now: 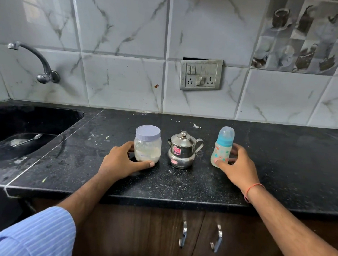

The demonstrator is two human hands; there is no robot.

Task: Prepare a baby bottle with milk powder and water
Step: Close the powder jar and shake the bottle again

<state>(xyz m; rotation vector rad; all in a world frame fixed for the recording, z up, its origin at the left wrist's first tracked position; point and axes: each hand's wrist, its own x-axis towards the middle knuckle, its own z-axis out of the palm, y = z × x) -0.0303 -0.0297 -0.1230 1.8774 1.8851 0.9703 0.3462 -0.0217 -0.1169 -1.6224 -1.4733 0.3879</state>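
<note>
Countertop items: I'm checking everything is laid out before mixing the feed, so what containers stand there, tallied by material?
Clear plastic: 2, the powder jar gripped by the left hand and the baby bottle held by the right hand
Steel: 1, the lidded steel pot between them
Total: 3

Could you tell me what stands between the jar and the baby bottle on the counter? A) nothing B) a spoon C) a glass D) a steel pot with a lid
D: a lidded steel pot stands on the counter between the jar, held by the left hand, and the bottle, held by the right hand.
</note>
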